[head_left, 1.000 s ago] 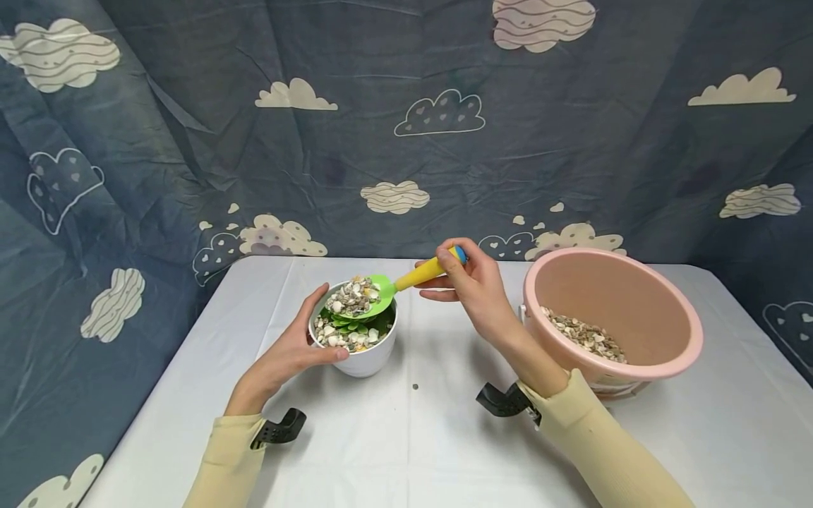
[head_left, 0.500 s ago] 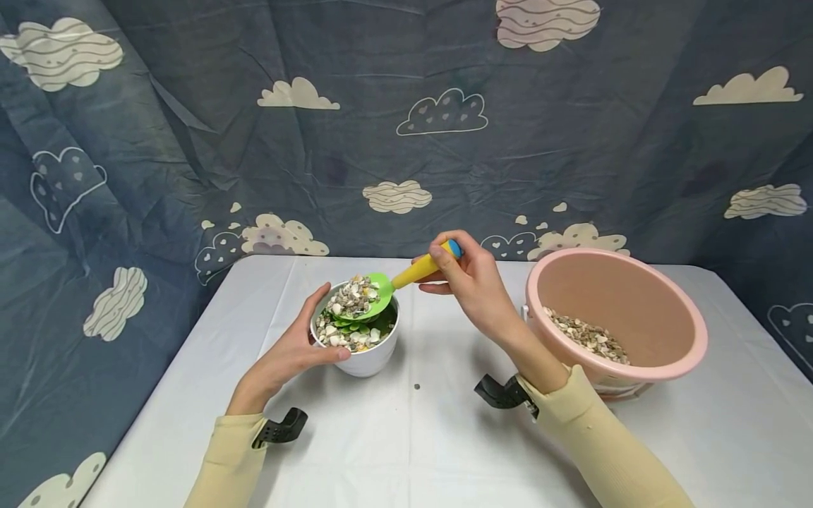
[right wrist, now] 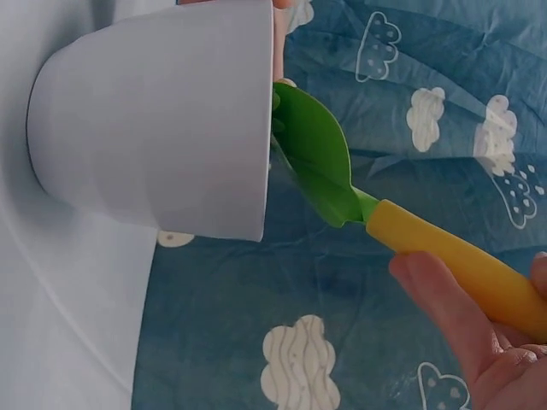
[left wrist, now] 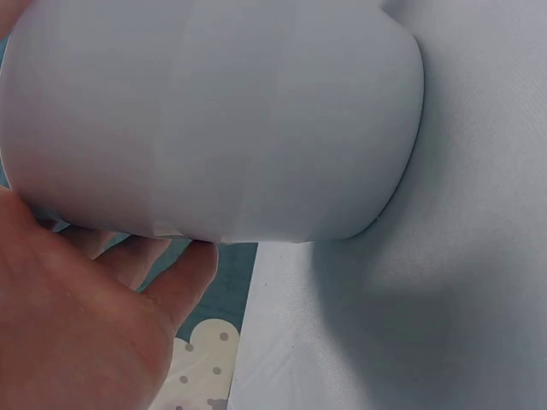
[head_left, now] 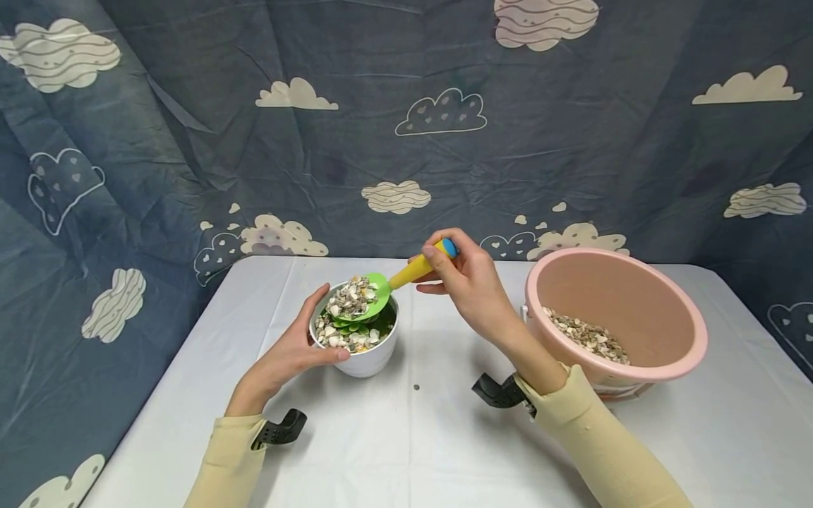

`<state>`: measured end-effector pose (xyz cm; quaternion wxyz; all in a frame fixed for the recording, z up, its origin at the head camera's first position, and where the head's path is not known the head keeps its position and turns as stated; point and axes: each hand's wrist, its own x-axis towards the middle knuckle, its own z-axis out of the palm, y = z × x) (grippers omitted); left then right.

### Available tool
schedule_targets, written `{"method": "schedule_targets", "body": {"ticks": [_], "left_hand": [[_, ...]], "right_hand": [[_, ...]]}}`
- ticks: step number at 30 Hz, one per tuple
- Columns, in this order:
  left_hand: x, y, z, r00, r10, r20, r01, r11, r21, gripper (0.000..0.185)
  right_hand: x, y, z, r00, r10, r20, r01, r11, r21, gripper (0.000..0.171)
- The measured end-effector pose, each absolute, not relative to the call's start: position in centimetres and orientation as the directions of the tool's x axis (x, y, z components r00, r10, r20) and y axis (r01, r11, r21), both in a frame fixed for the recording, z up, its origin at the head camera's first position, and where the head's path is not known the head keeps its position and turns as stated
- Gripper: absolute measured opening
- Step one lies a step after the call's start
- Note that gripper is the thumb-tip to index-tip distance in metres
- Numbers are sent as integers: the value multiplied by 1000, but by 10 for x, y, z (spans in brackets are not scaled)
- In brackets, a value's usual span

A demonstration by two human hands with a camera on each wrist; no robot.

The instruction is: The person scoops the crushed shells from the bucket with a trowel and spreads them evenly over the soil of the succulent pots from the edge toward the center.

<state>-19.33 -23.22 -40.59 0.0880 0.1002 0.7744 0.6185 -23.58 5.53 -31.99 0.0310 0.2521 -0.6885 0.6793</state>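
A white flowerpot [head_left: 367,364] stands on the table with green leaves [head_left: 381,324] and pale pebbles in it. My left hand [head_left: 286,353] grips it from the left, thumb at the near side of the rim, fingers round the far side; the wall of the pot [left wrist: 239,120] fills much of the left wrist view. In my right hand [head_left: 473,289] is a small trowel [head_left: 381,300], pinched by its yellow handle [right wrist: 461,260]. Its green blade, heaped with pebbles [head_left: 351,298], is over the pot's opening and hides part of the leaves.
To the right stands a large pink bucket [head_left: 686,339], with more pebbles [head_left: 591,337] at its bottom. One small dark pebble [head_left: 416,387] lies on the white tablecloth [head_left: 381,437]. A dark cloth with cloud prints [head_left: 438,169] hangs behind the table.
My right hand and the trowel's handle end have shifted slightly left and up. The loaded blade stays over the pot, and my left hand keeps its grip.
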Motion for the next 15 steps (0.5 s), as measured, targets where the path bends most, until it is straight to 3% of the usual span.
{"method": "schedule_targets", "body": {"ticks": [15], "left_hand": [[-193,-233,-406,-965,264,-14,45,219,975,112]], "right_hand": [[-231,53,-319,-858,-313,407,-415,-44,-909,23]]}}
